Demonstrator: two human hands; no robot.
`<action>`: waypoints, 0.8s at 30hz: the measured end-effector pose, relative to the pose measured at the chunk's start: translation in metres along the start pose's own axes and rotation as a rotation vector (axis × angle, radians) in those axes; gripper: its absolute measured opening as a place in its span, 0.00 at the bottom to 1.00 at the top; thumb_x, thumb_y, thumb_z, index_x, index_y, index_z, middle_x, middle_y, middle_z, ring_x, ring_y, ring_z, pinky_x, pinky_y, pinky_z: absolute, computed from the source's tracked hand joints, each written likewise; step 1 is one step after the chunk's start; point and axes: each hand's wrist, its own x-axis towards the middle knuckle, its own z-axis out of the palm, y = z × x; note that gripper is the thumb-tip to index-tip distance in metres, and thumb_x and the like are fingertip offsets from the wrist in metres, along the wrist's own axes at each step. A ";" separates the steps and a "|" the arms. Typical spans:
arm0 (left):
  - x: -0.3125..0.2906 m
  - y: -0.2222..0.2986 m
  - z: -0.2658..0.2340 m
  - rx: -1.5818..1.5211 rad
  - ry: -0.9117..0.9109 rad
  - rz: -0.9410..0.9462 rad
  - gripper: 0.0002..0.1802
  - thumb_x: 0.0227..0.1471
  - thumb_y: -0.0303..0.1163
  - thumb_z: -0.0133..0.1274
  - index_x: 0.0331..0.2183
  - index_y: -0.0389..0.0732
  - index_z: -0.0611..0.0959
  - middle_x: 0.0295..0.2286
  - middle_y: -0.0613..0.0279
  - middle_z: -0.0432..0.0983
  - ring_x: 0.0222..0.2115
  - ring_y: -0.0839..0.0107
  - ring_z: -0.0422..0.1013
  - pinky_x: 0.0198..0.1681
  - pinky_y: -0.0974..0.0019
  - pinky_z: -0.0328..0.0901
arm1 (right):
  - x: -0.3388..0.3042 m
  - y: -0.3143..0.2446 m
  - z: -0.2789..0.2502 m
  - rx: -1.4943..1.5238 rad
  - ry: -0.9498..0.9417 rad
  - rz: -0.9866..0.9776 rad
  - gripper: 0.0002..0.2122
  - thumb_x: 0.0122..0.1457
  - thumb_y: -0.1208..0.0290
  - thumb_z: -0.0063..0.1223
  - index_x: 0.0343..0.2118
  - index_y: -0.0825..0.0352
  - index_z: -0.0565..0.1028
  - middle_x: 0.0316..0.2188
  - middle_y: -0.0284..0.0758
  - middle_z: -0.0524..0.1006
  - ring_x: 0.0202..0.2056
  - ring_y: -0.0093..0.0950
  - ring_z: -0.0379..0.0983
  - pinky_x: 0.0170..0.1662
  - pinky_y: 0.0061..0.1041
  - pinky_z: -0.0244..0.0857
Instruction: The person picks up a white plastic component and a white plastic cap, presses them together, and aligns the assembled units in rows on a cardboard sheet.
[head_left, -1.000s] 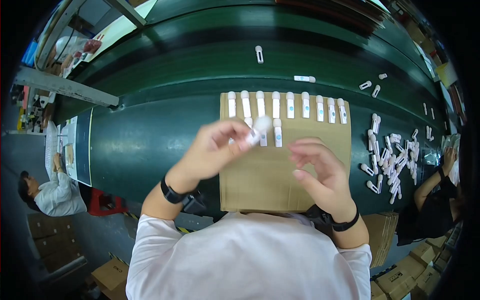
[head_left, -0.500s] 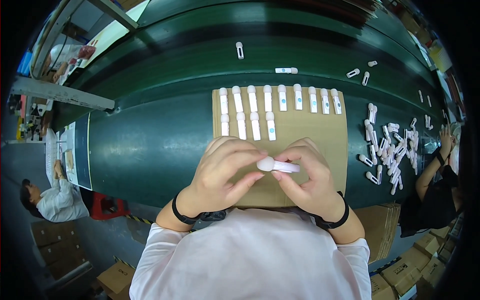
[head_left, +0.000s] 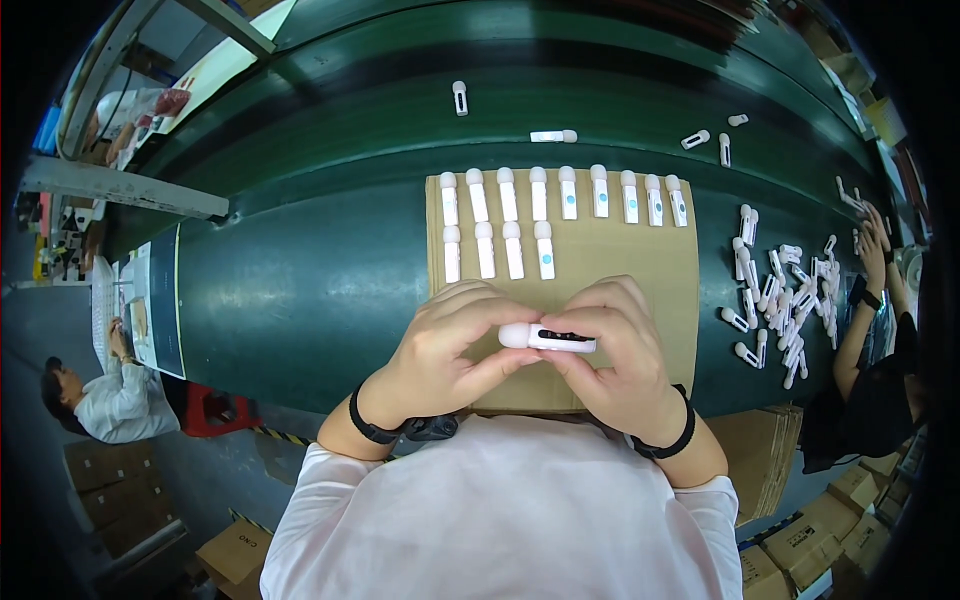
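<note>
At lower centre, the left hand (head_left: 445, 345) is pinching the rounded end of a small white device (head_left: 547, 338) while the right hand (head_left: 615, 355) is pinching its other end, holding it level, seemingly for inspection. Above, 12 similar devices (head_left: 540, 215) are lying in 2 tidy rows on a cardboard sheet (head_left: 660, 270); at right, a loose pile (head_left: 785, 300) is waiting.

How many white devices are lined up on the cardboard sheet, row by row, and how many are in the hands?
Back row on the cardboard sheet: 8
Front row: 4
White device held in left hand and right hand: 1
Total: 13
</note>
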 end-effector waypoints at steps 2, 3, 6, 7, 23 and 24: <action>0.000 -0.003 0.000 0.007 0.024 0.041 0.15 0.43 0.28 0.67 0.35 0.34 0.81 0.32 0.55 0.80 0.34 0.58 0.75 0.44 0.53 0.68 | 0.001 -0.001 -0.001 0.024 0.005 0.050 0.15 0.46 0.77 0.67 0.38 0.68 0.75 0.35 0.38 0.76 0.35 0.34 0.70 0.39 0.30 0.63; 0.000 -0.005 -0.001 0.015 0.047 0.082 0.15 0.43 0.27 0.66 0.35 0.34 0.81 0.32 0.55 0.80 0.34 0.58 0.75 0.45 0.53 0.68 | 0.002 -0.002 -0.003 0.025 0.004 0.050 0.15 0.46 0.77 0.67 0.38 0.68 0.75 0.35 0.38 0.76 0.35 0.34 0.70 0.39 0.30 0.63; 0.001 -0.005 -0.003 0.046 0.071 0.143 0.15 0.43 0.26 0.66 0.35 0.35 0.81 0.32 0.55 0.80 0.33 0.58 0.75 0.46 0.52 0.68 | 0.001 -0.004 -0.009 0.156 -0.056 0.221 0.13 0.49 0.77 0.65 0.38 0.69 0.75 0.36 0.39 0.76 0.38 0.34 0.71 0.42 0.30 0.64; 0.002 -0.004 -0.004 0.071 0.072 0.161 0.14 0.42 0.25 0.65 0.35 0.35 0.81 0.32 0.55 0.79 0.33 0.58 0.75 0.46 0.52 0.68 | 0.000 -0.003 -0.010 0.156 -0.056 0.221 0.13 0.49 0.77 0.65 0.38 0.69 0.75 0.36 0.39 0.76 0.38 0.34 0.71 0.42 0.30 0.64; 0.001 -0.014 -0.004 0.211 0.047 0.122 0.14 0.41 0.25 0.64 0.33 0.39 0.81 0.38 0.58 0.78 0.38 0.56 0.73 0.44 0.58 0.66 | 0.001 0.006 -0.006 0.090 -0.014 0.140 0.12 0.49 0.84 0.60 0.38 0.70 0.75 0.37 0.41 0.78 0.39 0.34 0.75 0.43 0.29 0.68; -0.002 -0.017 -0.006 0.228 0.050 0.094 0.13 0.41 0.25 0.64 0.33 0.39 0.81 0.38 0.58 0.77 0.38 0.56 0.72 0.44 0.58 0.66 | 0.000 0.010 -0.007 0.062 -0.030 0.183 0.12 0.50 0.84 0.60 0.38 0.69 0.75 0.37 0.41 0.78 0.38 0.34 0.75 0.42 0.29 0.68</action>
